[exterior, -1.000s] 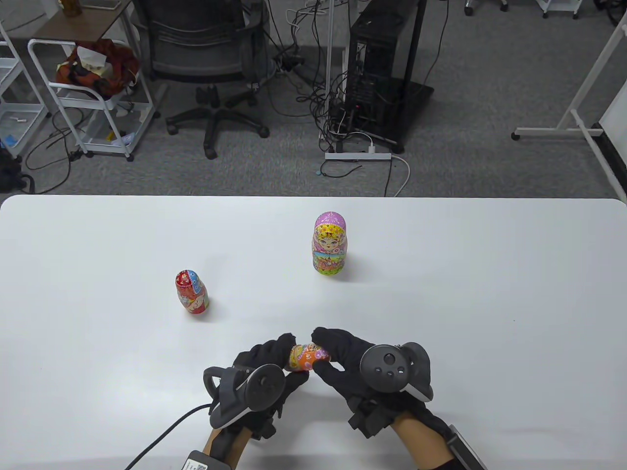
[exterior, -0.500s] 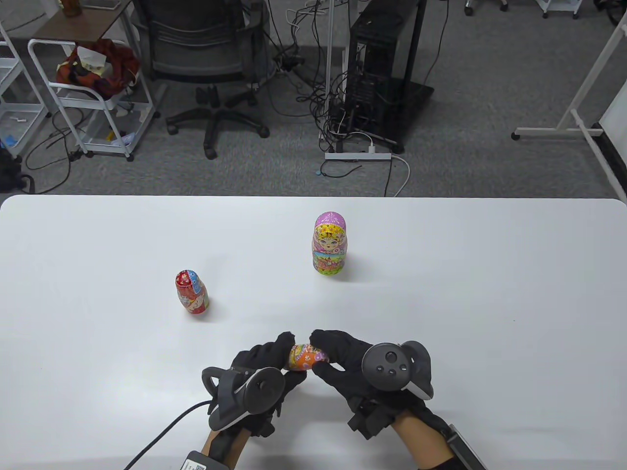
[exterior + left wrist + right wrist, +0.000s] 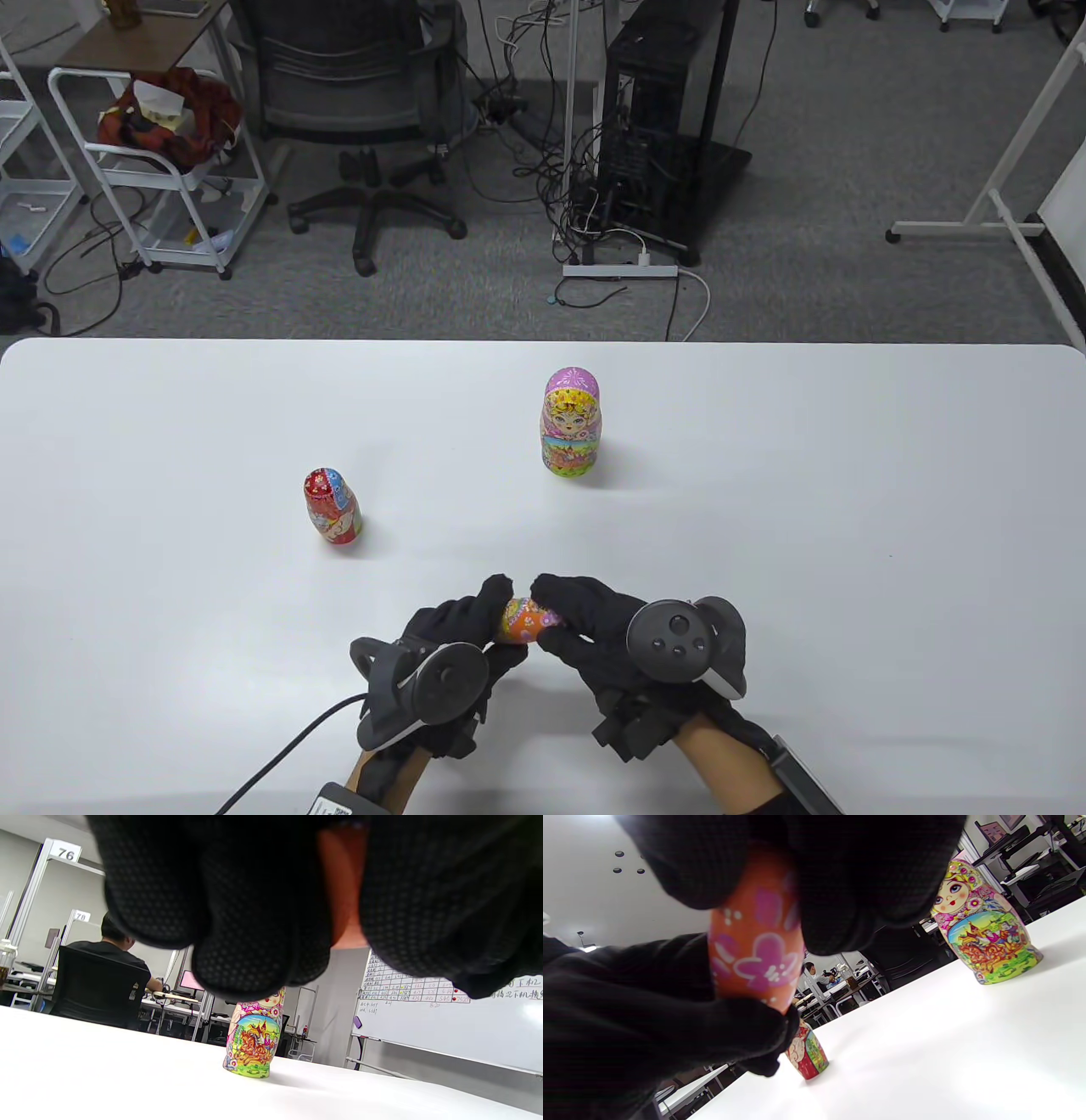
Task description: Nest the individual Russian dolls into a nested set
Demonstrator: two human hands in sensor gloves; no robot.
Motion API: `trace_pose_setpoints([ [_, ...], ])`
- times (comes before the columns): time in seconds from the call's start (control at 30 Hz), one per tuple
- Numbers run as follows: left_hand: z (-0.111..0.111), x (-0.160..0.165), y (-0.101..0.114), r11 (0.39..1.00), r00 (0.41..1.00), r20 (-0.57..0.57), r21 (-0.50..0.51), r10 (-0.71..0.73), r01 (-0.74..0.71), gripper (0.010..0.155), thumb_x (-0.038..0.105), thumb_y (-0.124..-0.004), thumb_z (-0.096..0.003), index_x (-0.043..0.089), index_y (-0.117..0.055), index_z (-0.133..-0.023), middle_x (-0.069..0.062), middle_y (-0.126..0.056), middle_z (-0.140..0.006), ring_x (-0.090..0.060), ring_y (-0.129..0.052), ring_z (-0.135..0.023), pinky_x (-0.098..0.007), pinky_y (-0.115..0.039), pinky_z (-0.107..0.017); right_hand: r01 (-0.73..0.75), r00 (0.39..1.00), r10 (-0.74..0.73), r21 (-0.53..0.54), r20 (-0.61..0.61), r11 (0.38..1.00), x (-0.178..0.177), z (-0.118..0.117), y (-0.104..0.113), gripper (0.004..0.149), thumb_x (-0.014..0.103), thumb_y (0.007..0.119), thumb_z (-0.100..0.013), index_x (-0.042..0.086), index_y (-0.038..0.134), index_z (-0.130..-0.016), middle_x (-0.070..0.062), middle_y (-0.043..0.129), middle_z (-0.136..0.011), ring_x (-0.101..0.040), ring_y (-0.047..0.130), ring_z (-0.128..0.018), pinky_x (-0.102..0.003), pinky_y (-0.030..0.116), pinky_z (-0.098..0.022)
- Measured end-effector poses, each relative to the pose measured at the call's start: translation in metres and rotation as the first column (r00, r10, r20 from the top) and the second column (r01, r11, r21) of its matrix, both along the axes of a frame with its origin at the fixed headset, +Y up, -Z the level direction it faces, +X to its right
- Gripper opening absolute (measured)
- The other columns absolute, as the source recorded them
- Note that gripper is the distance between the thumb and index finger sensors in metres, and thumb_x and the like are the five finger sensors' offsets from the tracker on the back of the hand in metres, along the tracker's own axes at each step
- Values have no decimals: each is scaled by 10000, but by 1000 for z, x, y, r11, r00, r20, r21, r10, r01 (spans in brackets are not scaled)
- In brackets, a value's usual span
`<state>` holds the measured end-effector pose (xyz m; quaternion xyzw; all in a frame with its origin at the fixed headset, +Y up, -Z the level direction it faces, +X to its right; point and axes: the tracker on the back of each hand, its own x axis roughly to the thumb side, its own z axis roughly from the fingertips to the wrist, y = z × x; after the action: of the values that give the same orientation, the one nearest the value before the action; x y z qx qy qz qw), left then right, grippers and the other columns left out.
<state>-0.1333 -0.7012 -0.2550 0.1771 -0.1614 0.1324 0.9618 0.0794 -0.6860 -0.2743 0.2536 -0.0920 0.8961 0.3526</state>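
Observation:
A small orange doll [image 3: 524,621] with purple flowers lies sideways between my two hands near the table's front edge. My left hand [image 3: 462,624] grips its left end and my right hand [image 3: 585,624] grips its right end. The orange doll also shows in the right wrist view [image 3: 755,946] and as an orange strip in the left wrist view [image 3: 341,895]. A red doll [image 3: 332,507] stands to the left, also in the right wrist view [image 3: 807,1052]. A larger pink-topped doll [image 3: 571,422] stands further back, also in the left wrist view [image 3: 253,1037] and the right wrist view [image 3: 982,929].
The white table [image 3: 848,509] ends at a far edge with floor, an office chair [image 3: 365,102] and cables beyond. A black cable [image 3: 280,755] runs from my left wrist off the front edge.
My right hand's fingers have slid a little left along the orange doll, covering more of it. The two standing dolls have not moved.

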Motion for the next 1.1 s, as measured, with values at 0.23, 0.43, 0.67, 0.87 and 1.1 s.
trace_pose_setpoints([
  [0.23,-9,1,-13,979,993,37,-172,116,-108,811,601,-871,-339,153,-682,-989,38,-1040,-708,-79,-1099,-516,-357,-930,-490,54,996,-50,-47,77,997,-6,-7,-6,553,473,791,-456,348,599,-958,-70,736,-970,-237,927,-761,-427,811,-613],
  [0.43,-18,-9,-26,958,999,-21,-286,27,-32,937,653,-798,-366,205,-426,-1100,-67,-747,-1046,-255,-880,-893,-524,-752,-653,-8,973,26,-76,231,997,12,-22,-6,591,404,812,-470,281,542,-981,-106,642,-1019,-307,841,-826,-482,732,-653],
  [0.67,-23,-14,-34,928,981,-62,-339,-186,154,1003,750,-697,-370,266,-252,-1128,-152,-323,-1188,-390,-444,-1092,-707,-395,-736,-289,771,335,-171,541,942,64,-43,-17,569,373,815,-479,331,549,-980,-90,558,-1069,-316,767,-892,-484,681,-701],
  [0.87,-23,-13,-36,917,975,-62,-357,-214,179,1007,758,-691,-368,282,-235,-1128,-155,-281,-1192,-402,-392,-1097,-732,-315,-726,-341,624,487,-348,611,873,100,-56,-40,599,385,814,-482,332,518,-1000,-92,564,-1072,-310,770,-877,-485,674,-703],
  [1.1,-23,-9,-38,904,978,-46,-392,-204,170,1005,750,-692,-371,274,-231,-1127,-150,-306,-1191,-395,-420,-1094,-732,-328,-727,-366,607,581,-458,543,810,106,-61,-59,606,394,779,-499,363,467,-1019,-30,514,-1102,-290,730,-898,-485,644,-721],
])
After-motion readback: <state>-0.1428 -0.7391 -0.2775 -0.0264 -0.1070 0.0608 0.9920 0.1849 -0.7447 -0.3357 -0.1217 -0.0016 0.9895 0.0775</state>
